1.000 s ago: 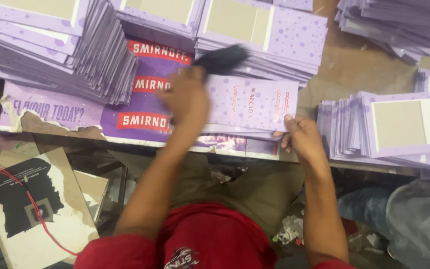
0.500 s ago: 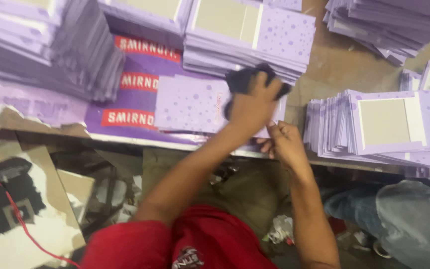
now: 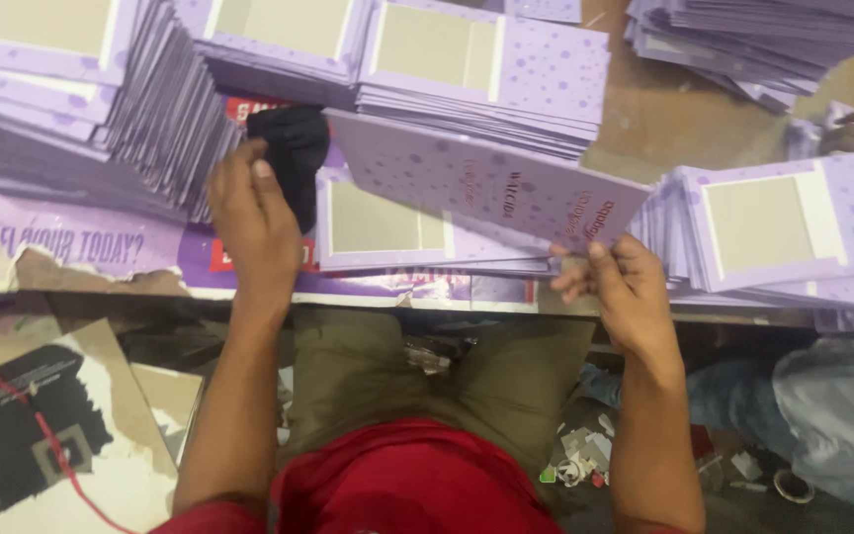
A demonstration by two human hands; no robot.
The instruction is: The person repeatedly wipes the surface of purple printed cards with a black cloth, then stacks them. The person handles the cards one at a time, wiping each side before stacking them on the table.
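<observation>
the lilac dotted card (image 3: 476, 183) tilts up off the flat card (image 3: 397, 229) beneath it, its lower right corner pinched in the fingers (image 3: 600, 259) of the right hand (image 3: 625, 292), forearm reaching straight up from below. left of it, the left hand (image 3: 254, 222) closes its fingers on a black cloth (image 3: 294, 158). beyond both hands the surface (image 3: 684, 114) carries stacks of lilac cards (image 3: 486, 69), with more just right of the right hand (image 3: 783, 232).

Lighting's pretty even and soft from overhead, bright on the lilac card stacks (image 3: 486, 69), no real glare. Under the counter (image 3: 644, 119) it goes dim and murky. Slight softness all over, the black cloth (image 3: 294, 148) is just a dark blob, and the edges look a bit stretched.
</observation>
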